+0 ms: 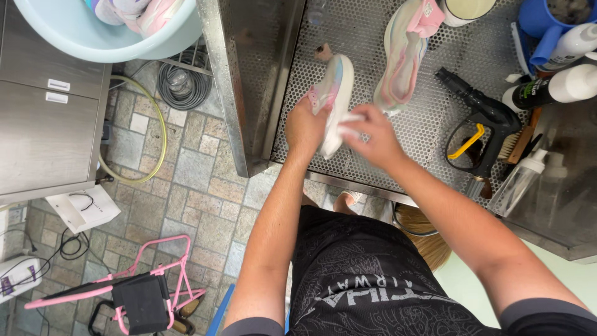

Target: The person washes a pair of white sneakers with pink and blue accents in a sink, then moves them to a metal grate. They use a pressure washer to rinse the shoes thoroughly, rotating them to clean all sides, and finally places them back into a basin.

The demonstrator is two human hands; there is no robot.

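Perforated steel fills the upper half of the view, a metal wash table (429, 134) over a stone-tiled floor (193, 186). Over its near edge the left hand (305, 127) grips a pale sneaker (334, 93), fingers wrapped round the pink heel end, thumb side toward the camera. The shoe runs long-axis up and away from the person, tilted slightly right, and is turned on its side so the white edge of the sole faces the right hand. The right hand (373, 134) comes in from the other side, fingertips pinched on a small white cloth (349, 119) pressed against the sole's lower edge. So the shoe sits between the two hands, clasped on the left, touched on the right. Just beyond, a second sneaker (403, 56) lies on the mesh, pointing the same way. A black spray gun (482, 121) rests well to the right, beside bottles (559, 84). A light blue basin (99, 31) holds more shoes at upper left.
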